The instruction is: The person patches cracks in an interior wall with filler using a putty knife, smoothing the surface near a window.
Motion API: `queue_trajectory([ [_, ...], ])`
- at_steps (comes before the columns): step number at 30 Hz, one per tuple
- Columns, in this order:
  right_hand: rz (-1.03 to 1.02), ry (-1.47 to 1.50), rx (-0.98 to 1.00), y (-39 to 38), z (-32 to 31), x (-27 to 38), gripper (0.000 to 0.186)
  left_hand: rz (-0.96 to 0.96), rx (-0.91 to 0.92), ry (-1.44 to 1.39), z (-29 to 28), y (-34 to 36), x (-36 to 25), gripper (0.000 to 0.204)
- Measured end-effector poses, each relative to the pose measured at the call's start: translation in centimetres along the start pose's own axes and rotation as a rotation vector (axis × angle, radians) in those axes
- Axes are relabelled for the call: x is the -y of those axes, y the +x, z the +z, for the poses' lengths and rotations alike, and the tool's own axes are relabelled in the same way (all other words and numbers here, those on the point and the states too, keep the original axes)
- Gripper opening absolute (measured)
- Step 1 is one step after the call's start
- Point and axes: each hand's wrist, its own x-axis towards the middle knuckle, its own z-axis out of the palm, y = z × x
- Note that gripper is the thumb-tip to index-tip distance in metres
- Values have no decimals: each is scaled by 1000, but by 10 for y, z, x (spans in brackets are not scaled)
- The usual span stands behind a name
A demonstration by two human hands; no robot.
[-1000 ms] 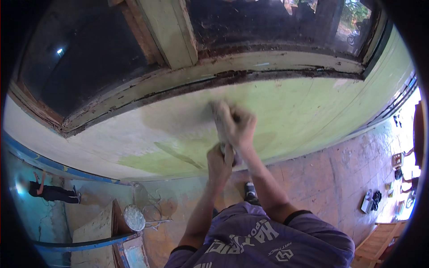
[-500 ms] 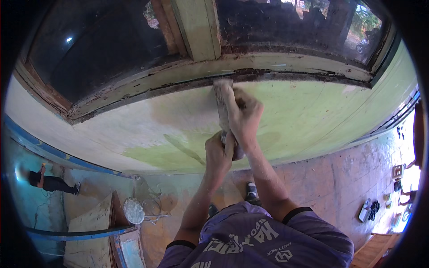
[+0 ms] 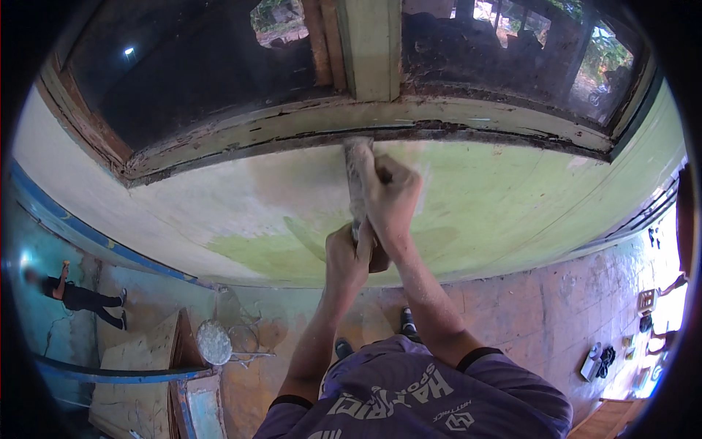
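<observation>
My left hand (image 3: 346,256) is closed around the lower end of a long, narrow, flat tool (image 3: 354,179), grey and dusty. Higher up, my right hand (image 3: 393,196) grips the same tool, with a finger or thumb stretched along it toward its top. The tool stands nearly upright against the wall (image 3: 482,194), its upper end just below the dark, worn bottom edge of the window frame (image 3: 292,124). Whitish coating covers the wall's left part, light green paint the right. Its exact kind is hard to tell, since my hands cover much of it.
Behind a blue-edged wall at far left stands another person (image 3: 80,296), an arm raised. A pale round bucket or lid (image 3: 214,342) is beside a wooden board (image 3: 139,369) at lower left. Several small items, including a black bundle (image 3: 605,361), lie on the tiled floor (image 3: 504,314) at right.
My view has shifted, so the window and wall sit slightly lower and further right. Both hands with the tool have moved left along the wall, relative to the window post.
</observation>
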Motion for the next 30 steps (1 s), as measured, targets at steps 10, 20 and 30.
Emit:
queue_trajectory([
  [10, -17, -105, 107, -78, -6, -143, 38, -173, 27, -121, 49, -68, 139, 51],
  [20, -15, -104, 197, -5, 29, 11, 24, -94, -12, -169, -26, 10, 14, 51],
  [30, 123, -15, -61, -73, -24, -136, 34, -36, 51, 49, 57, -59, 123, 49],
])
